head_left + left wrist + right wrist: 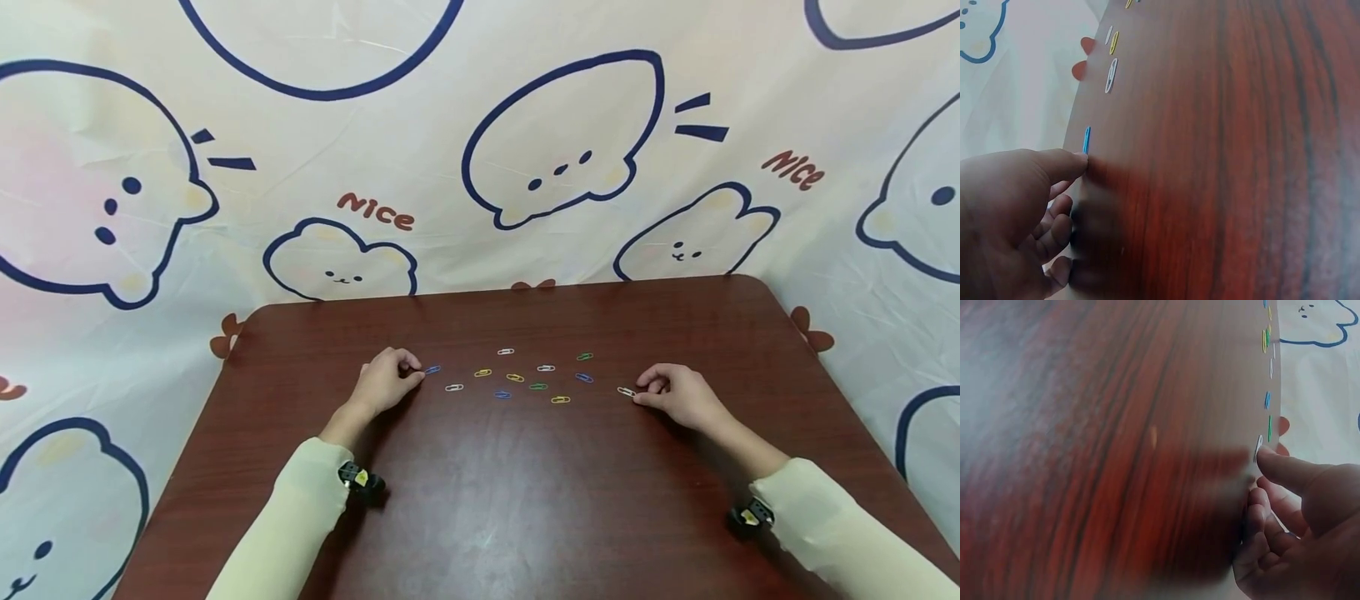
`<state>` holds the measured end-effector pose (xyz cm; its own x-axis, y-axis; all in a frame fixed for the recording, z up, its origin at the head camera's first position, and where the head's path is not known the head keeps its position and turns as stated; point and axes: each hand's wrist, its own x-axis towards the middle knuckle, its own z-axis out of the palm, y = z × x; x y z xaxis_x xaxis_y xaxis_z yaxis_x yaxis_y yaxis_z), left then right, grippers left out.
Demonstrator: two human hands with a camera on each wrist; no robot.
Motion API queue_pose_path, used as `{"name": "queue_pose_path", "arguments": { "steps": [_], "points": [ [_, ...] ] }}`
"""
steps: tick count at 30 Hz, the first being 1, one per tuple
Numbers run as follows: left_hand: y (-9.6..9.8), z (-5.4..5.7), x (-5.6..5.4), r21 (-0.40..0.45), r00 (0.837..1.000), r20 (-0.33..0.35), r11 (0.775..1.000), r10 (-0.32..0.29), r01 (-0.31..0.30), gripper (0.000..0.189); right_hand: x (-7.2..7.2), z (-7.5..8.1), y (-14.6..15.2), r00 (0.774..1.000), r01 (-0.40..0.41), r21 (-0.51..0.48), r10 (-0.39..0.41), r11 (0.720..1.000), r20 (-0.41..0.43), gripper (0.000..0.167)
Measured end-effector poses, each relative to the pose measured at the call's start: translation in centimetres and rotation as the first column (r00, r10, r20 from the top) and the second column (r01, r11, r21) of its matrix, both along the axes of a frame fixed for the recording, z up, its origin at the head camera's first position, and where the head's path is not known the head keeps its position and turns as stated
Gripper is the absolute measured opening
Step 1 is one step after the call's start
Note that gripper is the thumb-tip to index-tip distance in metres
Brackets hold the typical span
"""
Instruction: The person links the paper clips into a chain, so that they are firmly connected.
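Observation:
My left hand (387, 381) pinches one end of a blue paper clip (432, 370) between thumb and forefinger; in the left wrist view that blue clip (1087, 140) points away from the fingertips. On the other side, my right hand (678, 395) pinches a white paper clip (626, 392) by its end, also visible in the right wrist view as a white clip (1259, 445). Between the hands lie several loose paper clips, among them a white one (453, 387), a yellow one (560, 400), a green one (585, 357) and a blue one (584, 377).
The clips lie on a dark reddish-brown wooden table (480, 500) with rounded far corners. Behind and beside it hangs a pale cloth (450, 167) printed with cartoon animals. Small black devices (363, 482) sit at both wrists, by the light sleeves.

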<state>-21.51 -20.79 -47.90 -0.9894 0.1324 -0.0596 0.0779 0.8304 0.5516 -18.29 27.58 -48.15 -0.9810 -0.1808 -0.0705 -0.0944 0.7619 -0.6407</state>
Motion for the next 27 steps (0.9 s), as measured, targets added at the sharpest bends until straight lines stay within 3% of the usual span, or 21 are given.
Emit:
{"name": "queue_pose_path", "arguments": {
  "steps": [8, 27],
  "points": [
    [0.4, 0.0, -0.4, -0.011, 1.000, 0.005, 1.000, -0.011, 0.011, 0.010, -0.4, 0.1, -0.6, 0.999, 0.029, 0.014, -0.029, 0.999, -0.019, 0.011],
    [0.9, -0.2, -0.7, -0.032, 0.999, 0.015, 0.999, -0.033, 0.034, 0.010, -0.8, 0.4, -2.0, 0.998, -0.063, 0.045, 0.063, 0.997, 0.004, 0.011]
  ]
}}
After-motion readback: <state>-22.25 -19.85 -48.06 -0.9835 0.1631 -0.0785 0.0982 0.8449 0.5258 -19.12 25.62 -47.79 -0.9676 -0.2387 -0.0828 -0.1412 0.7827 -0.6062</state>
